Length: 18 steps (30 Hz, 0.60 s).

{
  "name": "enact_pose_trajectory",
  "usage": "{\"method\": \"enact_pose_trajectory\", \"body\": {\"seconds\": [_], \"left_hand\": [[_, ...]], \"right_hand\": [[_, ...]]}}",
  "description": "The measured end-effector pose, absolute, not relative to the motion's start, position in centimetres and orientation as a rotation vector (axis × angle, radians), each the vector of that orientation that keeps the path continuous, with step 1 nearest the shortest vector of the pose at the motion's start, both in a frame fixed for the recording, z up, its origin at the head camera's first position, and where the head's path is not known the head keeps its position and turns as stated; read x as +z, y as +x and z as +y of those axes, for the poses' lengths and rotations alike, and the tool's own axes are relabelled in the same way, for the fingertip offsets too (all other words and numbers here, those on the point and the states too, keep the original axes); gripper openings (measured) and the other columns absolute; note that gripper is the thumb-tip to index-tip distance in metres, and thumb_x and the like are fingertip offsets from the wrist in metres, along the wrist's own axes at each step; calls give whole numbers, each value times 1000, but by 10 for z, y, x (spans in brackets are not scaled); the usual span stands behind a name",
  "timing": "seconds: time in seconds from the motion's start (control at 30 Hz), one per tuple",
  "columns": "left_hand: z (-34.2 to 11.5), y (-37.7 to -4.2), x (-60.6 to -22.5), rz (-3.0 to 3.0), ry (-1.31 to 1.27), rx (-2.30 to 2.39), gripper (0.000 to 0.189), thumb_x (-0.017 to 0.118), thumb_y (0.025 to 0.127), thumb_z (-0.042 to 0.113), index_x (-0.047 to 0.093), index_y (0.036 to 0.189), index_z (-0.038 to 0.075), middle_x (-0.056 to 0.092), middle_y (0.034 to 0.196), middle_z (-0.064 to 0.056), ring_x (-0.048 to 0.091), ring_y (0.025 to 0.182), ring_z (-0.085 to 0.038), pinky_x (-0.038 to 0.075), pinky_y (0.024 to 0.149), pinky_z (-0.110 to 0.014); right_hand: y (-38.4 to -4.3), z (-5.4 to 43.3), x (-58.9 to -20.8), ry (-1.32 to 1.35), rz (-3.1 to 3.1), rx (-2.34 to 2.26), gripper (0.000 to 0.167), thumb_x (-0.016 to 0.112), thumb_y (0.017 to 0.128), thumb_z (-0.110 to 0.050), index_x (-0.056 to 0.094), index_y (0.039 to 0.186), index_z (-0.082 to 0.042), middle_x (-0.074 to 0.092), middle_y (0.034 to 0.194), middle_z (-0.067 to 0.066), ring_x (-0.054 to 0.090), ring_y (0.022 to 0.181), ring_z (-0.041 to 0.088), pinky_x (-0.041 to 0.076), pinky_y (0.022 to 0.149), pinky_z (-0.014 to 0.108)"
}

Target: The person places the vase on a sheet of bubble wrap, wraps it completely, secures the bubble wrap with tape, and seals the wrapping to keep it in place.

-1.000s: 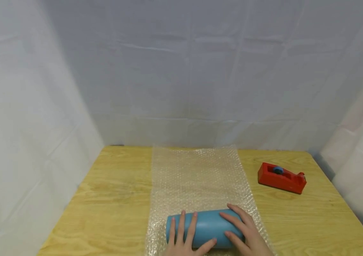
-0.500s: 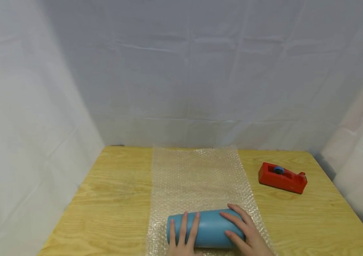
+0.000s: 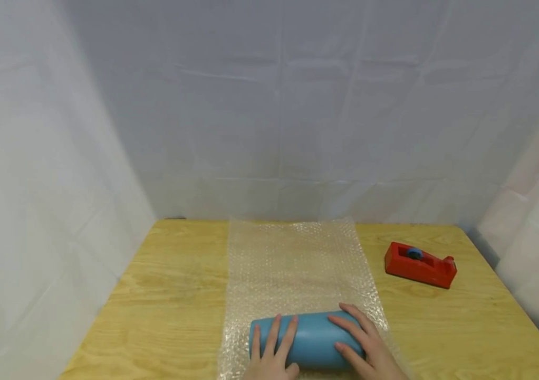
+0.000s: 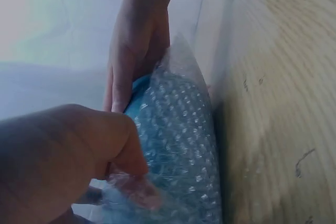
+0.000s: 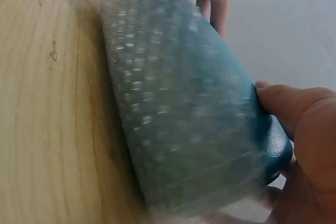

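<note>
A blue tapered cylinder [image 3: 314,338], shaped like a tumbler, lies sideways on a sheet of bubble wrap [image 3: 293,258] at the table's near side. Across its left end spread the fingers of my left hand [image 3: 271,353]. In the left wrist view that hand's thumb [image 4: 142,190] bends against the near flap of bubble wrap [image 4: 184,129], which is raised against the cylinder. My right hand [image 3: 369,345] grips the right end, fingers over the top. The right wrist view shows its thumb [image 5: 278,100] on the cylinder's bare blue surface, beside the flap.
A red tape dispenser [image 3: 420,266] with a blue hub stands to the right of the wrap on the wooden table [image 3: 170,295]. White sheeting [image 3: 279,116] hangs behind the table and along both sides. The wrap's far end reaches the back edge.
My left thumb, earlier stretched along the cylinder's near side, is now drawn in toward the other fingers. The right hand keeps its hold, and the cylinder has hardly moved.
</note>
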<state>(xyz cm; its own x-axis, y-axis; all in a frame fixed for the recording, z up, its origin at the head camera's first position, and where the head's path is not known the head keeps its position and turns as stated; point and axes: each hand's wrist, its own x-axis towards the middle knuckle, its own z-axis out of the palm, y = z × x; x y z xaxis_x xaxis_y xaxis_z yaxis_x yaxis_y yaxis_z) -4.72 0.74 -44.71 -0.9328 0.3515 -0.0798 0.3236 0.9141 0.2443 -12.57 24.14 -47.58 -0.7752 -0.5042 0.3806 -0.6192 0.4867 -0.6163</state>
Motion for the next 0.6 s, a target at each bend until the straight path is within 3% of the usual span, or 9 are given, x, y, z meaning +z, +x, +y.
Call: {"method": "enact_pose_trajectory", "body": {"seconds": [0.07, 0.13, 0.3, 0.4, 0.5, 0.6], "left_hand": [[2, -50, -439, 2921, 669, 274, 36, 50, 98, 48, 66, 90, 17, 26, 159, -16, 28, 140, -48, 28, 99, -75], [-3, -52, -434, 2945, 730, 269, 40, 49, 97, 53, 60, 81, 18, 31, 157, -17, 33, 138, -48, 34, 94, -75], [-5, -57, -427, 3086, 767, 203, 26, 58, 94, 36, 54, 75, 18, 47, 150, -9, 46, 133, -38, 44, 90, -66], [-7, -61, -423, 3149, 793, 168, 15, 62, 84, 25, 54, 73, 18, 52, 146, -4, 50, 131, -30, 47, 89, -62], [-10, -66, -421, 3156, 819, 171, 16, 62, 84, 24, 52, 72, 19, 54, 144, -1, 51, 130, -28, 48, 90, -60], [-14, -70, -422, 3182, 874, 198, 18, 64, 81, 24, 51, 70, 20, 56, 142, -2, 54, 127, -28, 49, 90, -58]], "right_hand": [[-125, 242, -473, 975, -2598, 1169, 48, 70, 92, -22, 58, 137, -33, 47, 147, 2, 44, 132, 29, 49, 89, 57], [-126, 243, -470, 989, -2595, 1174, 48, 71, 92, -21, 59, 137, -32, 49, 146, 3, 45, 131, 34, 47, 90, 62], [-123, 246, -467, 1074, -2557, 1111, 57, 77, 87, -28, 58, 140, -27, 50, 147, 3, 41, 131, 47, 45, 87, 68], [-120, 248, -468, 1129, -2577, 1049, 76, 81, 79, -43, 51, 146, -24, 46, 149, 6, 36, 130, 50, 44, 85, 70], [-118, 249, -469, 1151, -2609, 995, 92, 82, 72, -55, 45, 149, -23, 43, 150, 9, 34, 129, 50, 45, 83, 69], [-119, 250, -470, 1160, -2605, 950, 93, 83, 71, -53, 45, 150, -22, 44, 149, 11, 36, 128, 50, 46, 82, 67]]}}
